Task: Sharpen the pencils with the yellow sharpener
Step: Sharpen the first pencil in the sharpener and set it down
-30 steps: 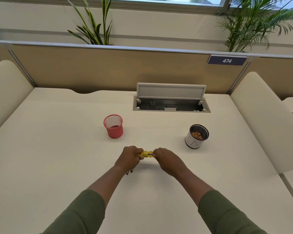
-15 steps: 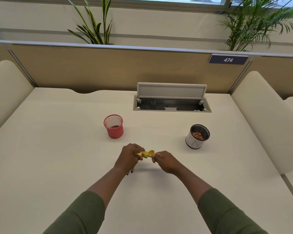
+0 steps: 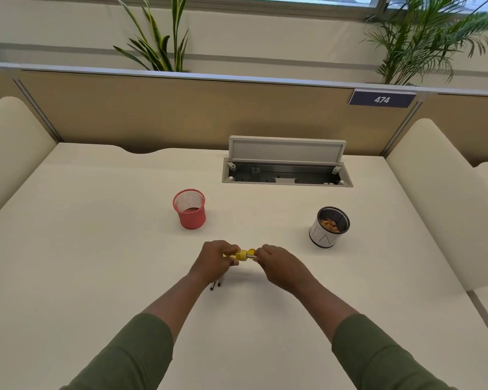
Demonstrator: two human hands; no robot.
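My left hand [image 3: 214,260] grips the small yellow sharpener [image 3: 241,255] just above the white table, in the middle of the head view. Its yellow lid [image 3: 251,251] stands flipped up on the right side. My right hand [image 3: 279,266] pinches a pencil [image 3: 251,258], and only a short dark stretch of it shows between my fingers and the sharpener. Two dark pencil ends [image 3: 215,285] stick out from under my left hand; I cannot tell whether the hand holds them or they lie on the table.
A pink mesh cup [image 3: 190,209] stands behind my left hand. To the right stands a white cup with a black mesh rim [image 3: 329,227], holding shavings. An open cable box [image 3: 286,171] sits at the back. Cream side panels [image 3: 445,198] flank the table [image 3: 96,249].
The sharpener was tilted up with a gap between the hands. Now it is level, and my right hand has closed in against it with the pencil.
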